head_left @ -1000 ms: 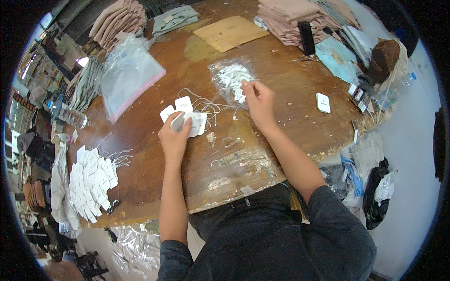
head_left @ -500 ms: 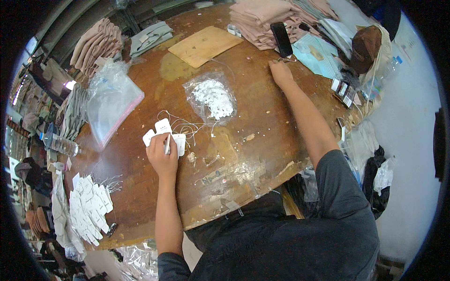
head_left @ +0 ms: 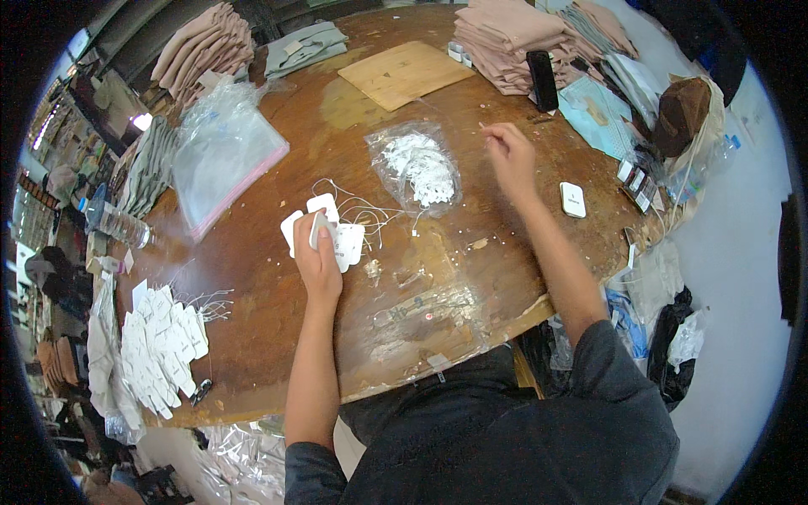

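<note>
My left hand (head_left: 318,268) grips several white hang tags (head_left: 348,244) fanned out just above the table. White strings (head_left: 370,215) trail from them to the right. My right hand (head_left: 512,160) is raised over the table, its fingers drawn together in a pinch. A tiny thing seems to stick out at its fingertips, too small to name. Between the hands lies a clear plastic bag (head_left: 377,168) full of small white pieces (head_left: 418,168). Right of my right forearm rests a white rounded tag (head_left: 572,199), flat on the wood.
A heap of strung white tags (head_left: 160,349) covers the table's left front. Clear plastic sleeves (head_left: 227,172) and a water bottle (head_left: 122,225) are further back. Folded pink cloth (head_left: 513,42), a black phone (head_left: 542,82), a blue mask (head_left: 593,114) and a brown cap (head_left: 682,116) sit at far right.
My right hand has drawn back from beside the phone, fingers now pinched. The rounded tag, covered by my right arm before, shows. My left hand keeps its tags; the whole view has shifted.
</note>
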### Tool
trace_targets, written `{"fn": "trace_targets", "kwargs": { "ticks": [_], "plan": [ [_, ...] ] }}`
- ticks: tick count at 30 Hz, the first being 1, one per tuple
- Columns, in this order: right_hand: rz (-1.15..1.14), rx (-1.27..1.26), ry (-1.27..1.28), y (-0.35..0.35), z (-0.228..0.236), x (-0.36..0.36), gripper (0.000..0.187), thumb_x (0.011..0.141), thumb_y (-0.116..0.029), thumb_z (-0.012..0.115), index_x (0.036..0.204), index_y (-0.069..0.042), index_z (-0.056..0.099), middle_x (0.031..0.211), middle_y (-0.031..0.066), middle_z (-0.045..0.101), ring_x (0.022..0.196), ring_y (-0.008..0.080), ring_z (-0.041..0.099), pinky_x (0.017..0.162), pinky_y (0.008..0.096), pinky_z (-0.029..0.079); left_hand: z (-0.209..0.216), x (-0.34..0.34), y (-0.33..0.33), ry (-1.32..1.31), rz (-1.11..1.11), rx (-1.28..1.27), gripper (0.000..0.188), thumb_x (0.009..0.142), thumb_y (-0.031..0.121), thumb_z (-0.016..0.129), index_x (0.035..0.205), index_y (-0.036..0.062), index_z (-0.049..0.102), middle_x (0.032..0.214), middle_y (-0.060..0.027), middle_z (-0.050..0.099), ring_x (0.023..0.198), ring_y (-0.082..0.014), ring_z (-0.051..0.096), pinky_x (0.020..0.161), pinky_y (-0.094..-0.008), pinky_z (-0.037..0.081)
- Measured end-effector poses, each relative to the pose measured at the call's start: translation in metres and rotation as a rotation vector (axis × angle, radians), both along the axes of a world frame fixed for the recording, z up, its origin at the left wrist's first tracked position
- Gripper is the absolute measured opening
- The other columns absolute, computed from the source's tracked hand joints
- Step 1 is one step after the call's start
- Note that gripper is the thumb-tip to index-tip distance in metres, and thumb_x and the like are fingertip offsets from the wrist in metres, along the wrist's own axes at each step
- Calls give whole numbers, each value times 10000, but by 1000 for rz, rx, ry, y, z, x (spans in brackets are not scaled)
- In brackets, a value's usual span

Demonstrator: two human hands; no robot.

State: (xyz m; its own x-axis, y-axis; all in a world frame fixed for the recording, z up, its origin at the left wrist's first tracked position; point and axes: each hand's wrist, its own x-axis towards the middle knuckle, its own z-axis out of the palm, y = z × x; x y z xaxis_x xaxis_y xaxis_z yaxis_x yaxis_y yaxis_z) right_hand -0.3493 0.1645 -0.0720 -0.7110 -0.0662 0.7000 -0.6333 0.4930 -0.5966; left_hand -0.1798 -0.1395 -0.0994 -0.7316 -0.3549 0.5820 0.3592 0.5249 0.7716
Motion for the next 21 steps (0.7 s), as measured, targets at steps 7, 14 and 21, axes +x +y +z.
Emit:
{"fn": "trace_targets", "kwargs": {
  "ticks": [7,14,21],
  "plan": [
    [616,-316,-427,-131,20,123,131,862,-44,690,975,12,653,1007,53,646,907,110,612,793,252,504,2,12,7,-152,-36,124,170,921,128,599,944,-36,636,853,-89,606,790,-178,580,727,-307,454],
    [622,-632,-744,-186,-6,137,134,917,-78,636,1014,14,624,844,27,631,760,78,606,667,229,496,5,17,12,-136,-93,501,257,946,169,594,1109,-30,600,979,-73,662,886,-137,610,794,-296,495],
    [425,-434,-516,-181,-32,131,115,937,-105,582,941,10,571,831,50,604,694,123,569,632,281,461,2,12,16,-201,-27,397,278,885,145,688,1090,-27,615,974,-78,672,881,-135,612,778,-291,498]
  ]
}}
